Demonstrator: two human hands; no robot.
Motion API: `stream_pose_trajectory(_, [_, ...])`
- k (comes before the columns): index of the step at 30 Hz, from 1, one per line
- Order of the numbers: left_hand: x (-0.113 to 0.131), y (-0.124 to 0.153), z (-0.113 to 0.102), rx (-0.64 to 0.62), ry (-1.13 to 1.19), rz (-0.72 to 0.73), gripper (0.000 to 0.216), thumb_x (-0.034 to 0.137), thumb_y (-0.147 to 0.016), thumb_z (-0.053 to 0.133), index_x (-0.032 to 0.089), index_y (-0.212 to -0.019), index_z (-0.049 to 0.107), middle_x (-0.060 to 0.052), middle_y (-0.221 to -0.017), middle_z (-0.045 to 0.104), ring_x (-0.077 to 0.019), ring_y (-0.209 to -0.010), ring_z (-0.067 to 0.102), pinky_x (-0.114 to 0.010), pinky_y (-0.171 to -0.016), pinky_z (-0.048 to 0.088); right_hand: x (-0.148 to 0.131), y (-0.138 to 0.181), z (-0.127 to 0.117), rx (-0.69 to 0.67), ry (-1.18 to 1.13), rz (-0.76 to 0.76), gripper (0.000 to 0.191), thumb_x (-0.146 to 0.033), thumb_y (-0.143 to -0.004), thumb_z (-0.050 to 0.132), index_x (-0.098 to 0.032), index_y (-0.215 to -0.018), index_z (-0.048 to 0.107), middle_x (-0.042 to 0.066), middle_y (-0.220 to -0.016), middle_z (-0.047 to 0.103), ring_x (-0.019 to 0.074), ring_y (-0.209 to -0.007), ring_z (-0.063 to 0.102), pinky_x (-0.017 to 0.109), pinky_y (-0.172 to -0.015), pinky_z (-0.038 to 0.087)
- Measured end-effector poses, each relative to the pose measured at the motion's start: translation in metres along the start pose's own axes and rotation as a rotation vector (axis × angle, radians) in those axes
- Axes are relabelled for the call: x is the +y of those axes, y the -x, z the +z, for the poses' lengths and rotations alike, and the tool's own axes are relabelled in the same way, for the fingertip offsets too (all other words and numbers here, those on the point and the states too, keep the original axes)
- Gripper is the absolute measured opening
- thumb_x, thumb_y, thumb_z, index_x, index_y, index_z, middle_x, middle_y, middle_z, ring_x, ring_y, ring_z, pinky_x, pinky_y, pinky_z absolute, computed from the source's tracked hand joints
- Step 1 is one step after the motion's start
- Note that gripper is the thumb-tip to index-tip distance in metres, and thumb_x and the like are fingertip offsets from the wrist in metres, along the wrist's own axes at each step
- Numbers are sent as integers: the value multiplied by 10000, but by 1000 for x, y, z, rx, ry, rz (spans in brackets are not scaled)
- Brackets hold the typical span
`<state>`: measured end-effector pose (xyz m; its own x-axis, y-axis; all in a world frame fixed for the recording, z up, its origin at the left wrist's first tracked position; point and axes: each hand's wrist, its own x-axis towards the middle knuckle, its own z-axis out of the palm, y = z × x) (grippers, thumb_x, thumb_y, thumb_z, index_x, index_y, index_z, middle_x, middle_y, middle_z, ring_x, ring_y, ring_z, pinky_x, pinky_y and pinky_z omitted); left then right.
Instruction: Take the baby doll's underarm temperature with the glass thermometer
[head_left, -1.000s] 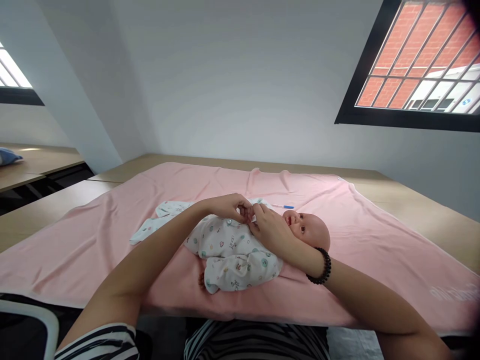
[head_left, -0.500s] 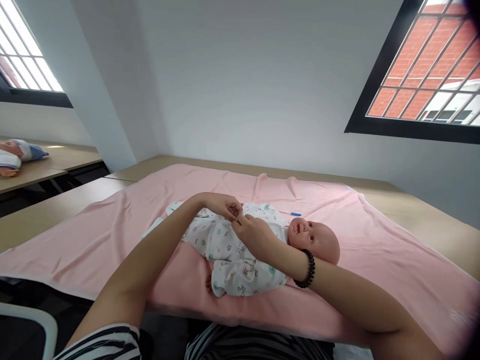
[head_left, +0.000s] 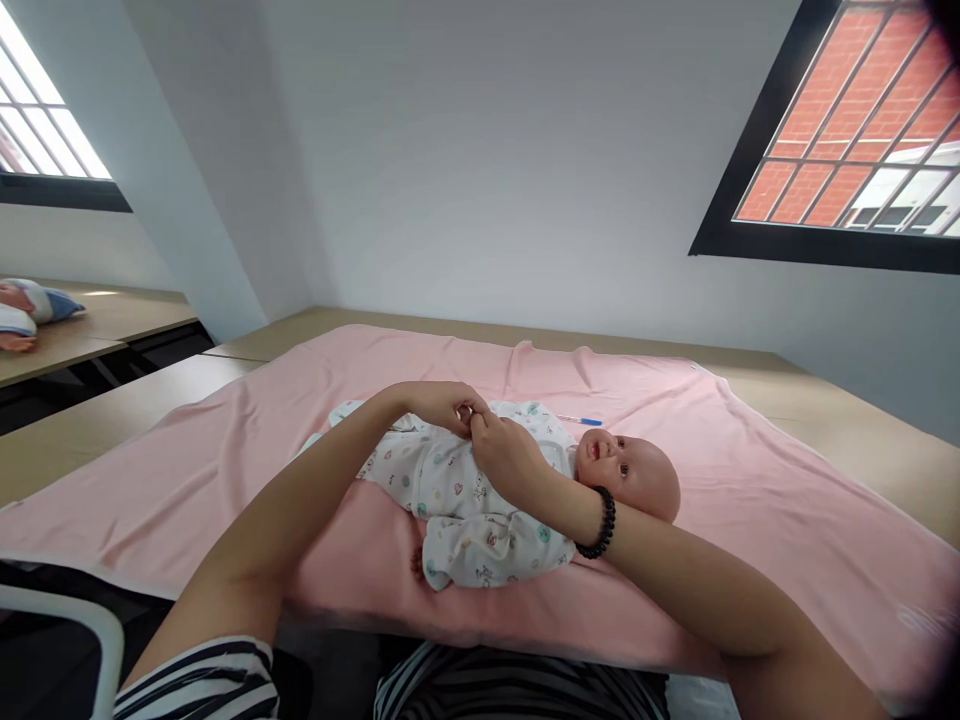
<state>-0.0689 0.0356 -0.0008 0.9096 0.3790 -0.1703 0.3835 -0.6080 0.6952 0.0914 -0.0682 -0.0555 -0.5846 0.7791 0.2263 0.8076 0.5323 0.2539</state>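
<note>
On pink blanket (head_left: pixel 750 490): bald doll (head_left: pixel 645 480), white clothes (head_left: pixel 450 482) (colourfully patterned, rumpled).

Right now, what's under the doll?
A pink blanket spread over a table lies under the doll; the part directly beneath its body is covered and can't be seen.

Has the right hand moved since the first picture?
Yes: judged against the blue-ended stick, the right hand has shifted left in view, away from the doll's head.
</note>
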Motion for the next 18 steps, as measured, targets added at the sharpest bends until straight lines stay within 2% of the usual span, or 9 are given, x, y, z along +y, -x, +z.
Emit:
stream_pose_trajectory(3, [3, 6, 2, 2, 7, 17, 268, 118, -730, 673, 191, -974, 755, -43, -946, 754, -211, -864, 679, -270, -734, 515, 1, -1, -5, 9, -40, 51, 386, 39, -832, 516, -97, -1191, 549, 148, -1054, 652, 212, -858, 635, 283, -664, 484])
stream_pose_trajectory(5, [5, 13, 2, 16, 2, -4, 236, 145, -746, 692, 197, -973, 732, -41, -936, 740, -200, -852, 673, -264, -721, 510, 9, 4, -16, 25, -119, 111, 311, -47, -885, 560, -115, -1187, 537, 138, -1072, 656, 227, -912, 626, 302, -717, 486])
stream_pose_trajectory(8, [12, 25, 7, 37, -75, -56, 205, 238, -772, 738, 210, -971, 694, -27, -917, 709, -184, -830, 648, -248, -684, 488, 32, 24, -36, 5, -223, 214, 291, -196, -900, 654, -120, -1161, 551, 141, -1133, 665, 283, -1057, 593, 352, -809, 470])
stream_pose_trajectory(10, [18, 33, 15, 70, -160, -74, 123, 263, -809, 712, 201, -904, 666, -23, -889, 683, -174, -802, 619, -243, -663, 465, 51, 42, -46, -70, -218, 258, 210, -180, -903, 629, -126, -1103, 593, 135, -1076, 688, 307, -1054, 588, 368, -795, 446])
stream_pose_trajectory(13, [27, 42, 33, 234, -315, -95, 50, 229, -858, 631, 193, -829, 610, -17, -852, 653, -163, -765, 581, -248, -649, 422, 72, 68, -47, -108, -294, 257, 121, -152, -948, 527, -161, -1000, 636, 105, -940, 689, 256, -901, 609, 337, -717, 411])
stream_pose_trajectory(15, [32, 48, 46, 347, -399, -102, 29, 215, -872, 611, 198, -849, 604, -11, -863, 657, -163, -770, 581, -252, -651, 404, 78, 81, -42, -44, -350, 237, 169, -158, -974, 480, -179, -963, 647, 90, -909, 678, 226, -845, 605, 326, -698, 400])
stream_pose_trajectory(18, [37, 60, 61, 446, -494, -78, 42, 203, -914, 583, 207, -891, 619, -4, -885, 671, -160, -784, 596, -257, -665, 399, 80, 96, -38, 70, -386, 166, 192, -194, -997, 476, -196, -935, 658, 69, -884, 674, 217, -845, 598, 327, -711, 403])
